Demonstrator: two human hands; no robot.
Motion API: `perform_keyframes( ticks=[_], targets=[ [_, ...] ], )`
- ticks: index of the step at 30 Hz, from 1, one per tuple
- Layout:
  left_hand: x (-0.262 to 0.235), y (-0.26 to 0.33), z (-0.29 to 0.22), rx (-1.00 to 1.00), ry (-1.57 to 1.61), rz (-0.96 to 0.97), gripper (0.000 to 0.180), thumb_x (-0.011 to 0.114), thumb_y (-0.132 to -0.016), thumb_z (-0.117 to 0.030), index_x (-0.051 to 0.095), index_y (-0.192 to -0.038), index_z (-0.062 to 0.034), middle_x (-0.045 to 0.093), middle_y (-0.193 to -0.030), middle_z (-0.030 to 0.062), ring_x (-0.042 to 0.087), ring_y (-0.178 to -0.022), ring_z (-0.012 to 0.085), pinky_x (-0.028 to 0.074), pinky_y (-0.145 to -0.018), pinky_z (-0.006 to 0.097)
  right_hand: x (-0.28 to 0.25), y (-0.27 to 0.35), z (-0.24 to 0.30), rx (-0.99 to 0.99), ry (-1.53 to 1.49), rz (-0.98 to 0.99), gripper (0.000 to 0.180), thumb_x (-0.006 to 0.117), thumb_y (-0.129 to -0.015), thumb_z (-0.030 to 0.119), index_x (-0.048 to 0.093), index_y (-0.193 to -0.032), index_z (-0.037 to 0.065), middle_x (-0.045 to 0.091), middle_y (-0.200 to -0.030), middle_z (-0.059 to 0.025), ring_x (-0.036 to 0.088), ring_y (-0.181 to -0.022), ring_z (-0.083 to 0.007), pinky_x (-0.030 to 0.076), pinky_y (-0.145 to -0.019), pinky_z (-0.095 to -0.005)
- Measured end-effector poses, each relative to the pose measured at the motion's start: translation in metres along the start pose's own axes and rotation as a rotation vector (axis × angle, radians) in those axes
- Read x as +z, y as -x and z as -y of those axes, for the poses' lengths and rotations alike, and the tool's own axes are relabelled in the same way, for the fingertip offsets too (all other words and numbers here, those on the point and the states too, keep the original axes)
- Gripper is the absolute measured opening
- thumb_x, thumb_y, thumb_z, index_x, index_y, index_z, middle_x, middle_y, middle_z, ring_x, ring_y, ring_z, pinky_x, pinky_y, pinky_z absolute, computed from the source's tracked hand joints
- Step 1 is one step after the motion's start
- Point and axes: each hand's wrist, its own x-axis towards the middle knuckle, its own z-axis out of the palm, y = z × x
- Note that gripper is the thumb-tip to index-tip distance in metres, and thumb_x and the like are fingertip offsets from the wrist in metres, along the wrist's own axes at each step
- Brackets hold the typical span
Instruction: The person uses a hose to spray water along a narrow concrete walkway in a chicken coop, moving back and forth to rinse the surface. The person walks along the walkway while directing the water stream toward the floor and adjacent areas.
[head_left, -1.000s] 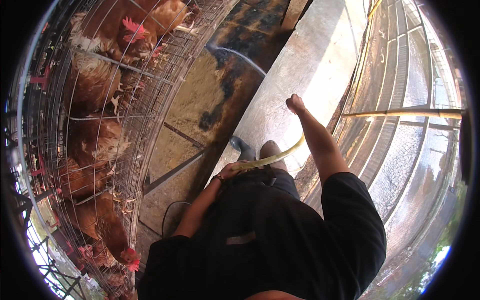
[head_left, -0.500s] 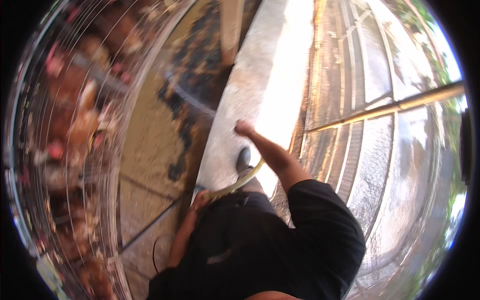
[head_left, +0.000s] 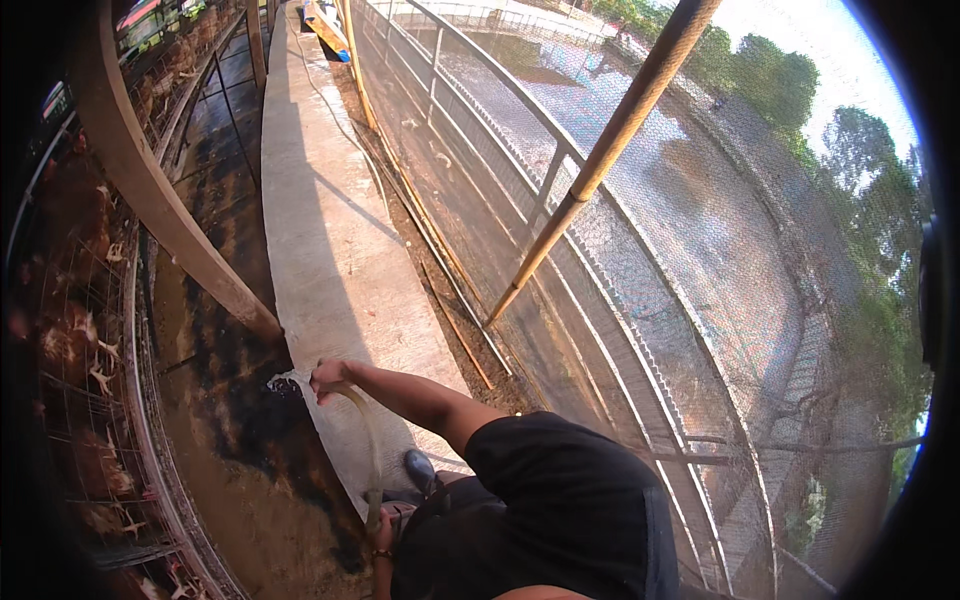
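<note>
My right hand (head_left: 328,380) is closed around the end of a pale yellowish hose (head_left: 376,445), out over the left edge of the concrete walkway. Water (head_left: 286,380) spurts leftward from the hose end toward the wet channel. Lower down, close to my body, my left hand (head_left: 383,532) grips the same hose, which arcs between the two hands. Part of the left hand's fingers is hidden. A dark boot (head_left: 420,466) stands on the walkway just right of the hose.
Along the left run wire cages (head_left: 75,400) holding brown hens, above a wet channel (head_left: 240,440) with dark muck. A post (head_left: 190,240) rises at the walkway's (head_left: 330,230) left edge. On the right, a bamboo pole (head_left: 590,180) stands before mesh fencing, with water (head_left: 690,240) beyond.
The view has swung up along the walkway and is sharper. My right hand sits farther left and lower in the picture, with the hose rising to it. Both hands keep hold.
</note>
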Motion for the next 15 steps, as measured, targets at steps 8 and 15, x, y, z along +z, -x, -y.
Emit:
perform_keyframes(
  ticks=[8,15],
  targets=[
    [0.013,-0.099,-0.015,0.123,-0.067,-0.075,0.034,0.057,-0.076,-0.037,0.061,-0.084,-0.004,0.062,-0.077,0.0177,0.059,-0.072,0.0364,0.046,-0.062,0.044,-0.055,-0.004,0.02,0.642,-0.241,-0.206,0.038,0.038,-0.081,0.024,0.055,-0.105,-0.001,0.061,-0.094,-0.019,0.063,-0.06,-0.0292,0.053,-0.058,-0.0395],
    [-0.028,-0.142,-0.095,0.215,-0.264,0.023,0.024,0.055,-0.079,-0.025,0.061,-0.078,-0.002,0.06,-0.069,0.0175,0.059,-0.067,0.0346,0.043,-0.058,0.043,-0.075,-0.085,-0.008,0.842,-0.41,-0.024,0.034,0.034,-0.081,0.022,0.062,-0.077,0.002,0.063,-0.075,-0.0158,0.062,-0.063,-0.0249,0.051,-0.058,-0.0377]
  ],
)
